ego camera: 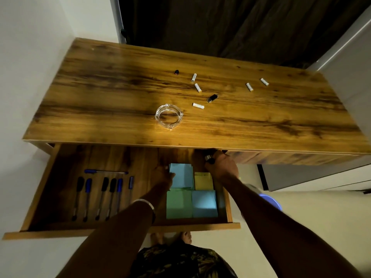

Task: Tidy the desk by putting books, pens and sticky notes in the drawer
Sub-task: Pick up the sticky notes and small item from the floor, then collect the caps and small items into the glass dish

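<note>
Your left hand grips pale-blue sticky-note pad lying in open wooden drawer: square it against yellow pad. Right hand clutches small dark object, unidentifiable.

No legible text, label, brand or number anywhere; faint printed marks on the white batteries lying on the desk are too small to read.
</note>
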Action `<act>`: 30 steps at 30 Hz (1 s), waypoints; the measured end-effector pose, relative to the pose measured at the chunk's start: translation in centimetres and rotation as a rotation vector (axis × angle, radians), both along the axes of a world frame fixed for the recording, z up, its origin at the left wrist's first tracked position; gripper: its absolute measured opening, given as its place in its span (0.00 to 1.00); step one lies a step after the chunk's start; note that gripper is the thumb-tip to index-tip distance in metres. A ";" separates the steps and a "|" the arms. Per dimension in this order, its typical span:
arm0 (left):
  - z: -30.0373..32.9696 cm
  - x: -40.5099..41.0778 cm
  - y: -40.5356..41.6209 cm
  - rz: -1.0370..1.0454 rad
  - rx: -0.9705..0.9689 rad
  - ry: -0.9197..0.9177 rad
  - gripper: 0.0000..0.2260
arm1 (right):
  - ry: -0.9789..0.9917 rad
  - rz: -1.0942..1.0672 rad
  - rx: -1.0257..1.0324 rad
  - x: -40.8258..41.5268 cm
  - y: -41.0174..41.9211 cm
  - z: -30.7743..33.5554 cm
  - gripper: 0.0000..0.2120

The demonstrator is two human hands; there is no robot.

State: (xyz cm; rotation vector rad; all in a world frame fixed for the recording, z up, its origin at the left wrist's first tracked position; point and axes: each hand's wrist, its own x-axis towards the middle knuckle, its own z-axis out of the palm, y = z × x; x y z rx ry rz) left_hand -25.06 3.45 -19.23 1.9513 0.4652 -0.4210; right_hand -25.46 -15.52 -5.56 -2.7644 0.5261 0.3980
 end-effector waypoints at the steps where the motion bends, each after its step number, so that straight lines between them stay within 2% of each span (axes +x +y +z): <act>1: 0.2 0.1 0.1 -0.002 -0.006 -0.003 0.17 | -0.005 0.001 -0.012 0.1 0.1 0.1 0.27; 4: 0.9 0.4 0.2 0.041 -0.056 -0.020 0.14 | -0.017 0.013 -0.042 0.6 0.6 0.6 0.27; 7: 2.2 0.3 0.3 0.086 -0.088 -0.132 0.12 | -0.044 0.047 -0.065 0.9 1.0 1.0 0.26; 14: 6.2 0.4 1.5 0.021 -0.095 -0.296 0.05 | -0.107 0.090 -0.020 1.9 2.6 2.5 0.24; 23: 12.0 2.6 2.6 0.015 -0.022 -0.362 0.07 | -0.209 0.185 0.097 4.3 3.2 5.1 0.26; 25: 12.7 4.2 3.3 0.003 0.022 -0.357 0.10 | -0.216 0.214 0.119 4.9 3.0 5.3 0.25; 28: 12.2 6.8 4.3 -0.064 0.174 -0.371 0.25 | -0.219 0.223 0.112 5.7 2.6 5.8 0.26; 30: 12.5 7.7 4.2 -0.086 0.273 -0.376 0.32 | -0.215 0.223 0.093 6.1 2.3 6.2 0.26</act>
